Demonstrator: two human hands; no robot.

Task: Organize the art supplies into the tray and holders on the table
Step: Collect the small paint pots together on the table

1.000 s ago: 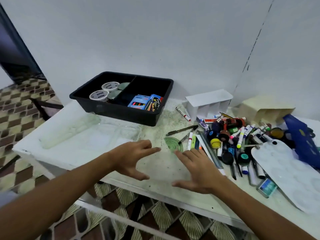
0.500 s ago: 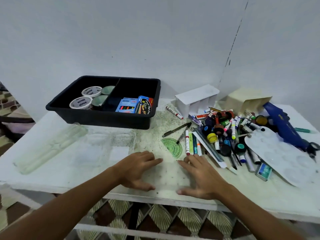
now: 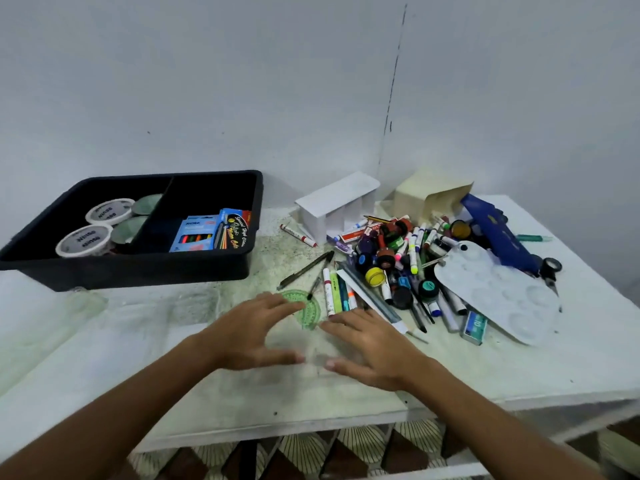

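Left hand (image 3: 252, 336) and right hand (image 3: 372, 346) hover flat-fingered, holding nothing, beside green protractor (image 3: 304, 311).

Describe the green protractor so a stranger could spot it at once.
Start at the black tray on the table's left, then look right and nearer, just ahead of the left hand. The green protractor lies flat there: the only translucent half-disc beside the straight pens.

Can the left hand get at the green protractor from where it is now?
Probably yes. The left hand is open with its fingertips already over the green protractor, which lies flat on the table; only a black pen rests across its far edge.
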